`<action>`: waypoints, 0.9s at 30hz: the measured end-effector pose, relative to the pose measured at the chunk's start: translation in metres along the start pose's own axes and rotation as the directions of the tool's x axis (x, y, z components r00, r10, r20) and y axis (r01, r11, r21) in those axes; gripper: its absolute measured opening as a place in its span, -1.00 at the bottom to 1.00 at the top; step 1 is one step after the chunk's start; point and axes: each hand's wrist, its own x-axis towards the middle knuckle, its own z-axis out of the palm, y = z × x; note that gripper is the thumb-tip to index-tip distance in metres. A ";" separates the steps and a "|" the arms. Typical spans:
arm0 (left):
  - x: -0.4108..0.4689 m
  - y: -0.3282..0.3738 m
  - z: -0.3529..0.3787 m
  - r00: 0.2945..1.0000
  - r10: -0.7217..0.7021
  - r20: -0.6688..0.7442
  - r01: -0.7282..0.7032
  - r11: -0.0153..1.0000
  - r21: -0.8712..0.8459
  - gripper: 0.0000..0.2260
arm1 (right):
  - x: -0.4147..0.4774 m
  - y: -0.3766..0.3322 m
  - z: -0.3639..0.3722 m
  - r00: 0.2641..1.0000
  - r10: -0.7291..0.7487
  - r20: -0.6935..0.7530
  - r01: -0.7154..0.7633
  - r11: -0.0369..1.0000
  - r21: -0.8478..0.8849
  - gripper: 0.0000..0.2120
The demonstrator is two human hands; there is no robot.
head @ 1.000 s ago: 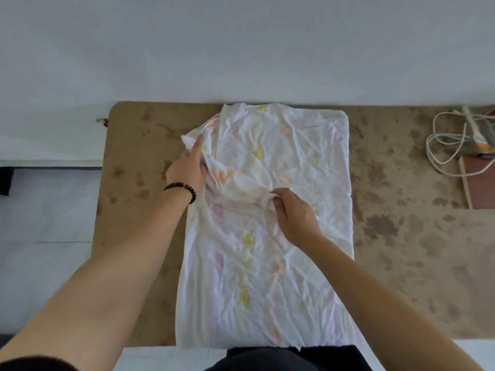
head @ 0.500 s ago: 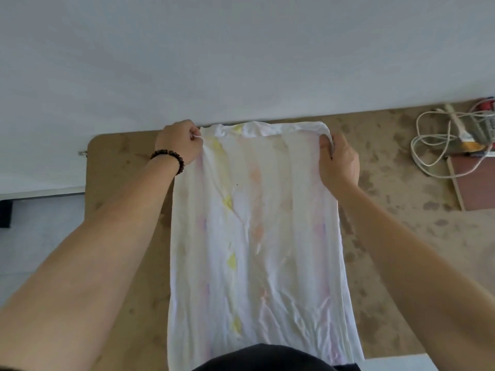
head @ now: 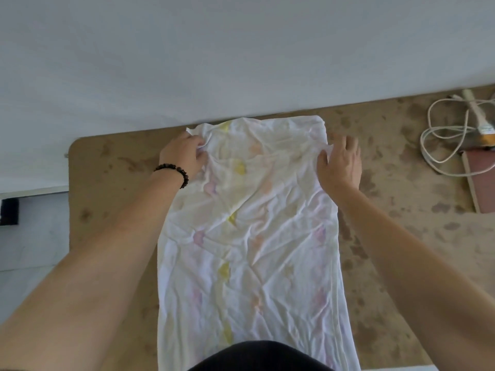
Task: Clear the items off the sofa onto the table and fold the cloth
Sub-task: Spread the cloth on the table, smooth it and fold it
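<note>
The left hand (head: 184,153) pinches the far-left corner of the cloth (head: 249,250). The right hand (head: 338,164) lies spread, fingers straight, on its far-right edge (gripping nothing, it seems). The cloth lies flat on the tabletop (head: 112,170), its long axis running from both hands back toward the person.

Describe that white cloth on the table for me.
The cloth is thin, wrinkled white fabric with faint yellow, pink and orange marks. It lies spread lengthwise on the stained brown table. The left hand pinches its far left corner; the right hand, held flat, touches the far right corner.
</note>
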 end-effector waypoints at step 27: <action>0.033 -0.043 -0.026 0.778 -0.587 -0.222 0.446 0.766 -0.463 -0.78 | 0.080 -0.054 0.002 0.935 -0.355 -0.021 0.347 0.923 -0.166 -0.69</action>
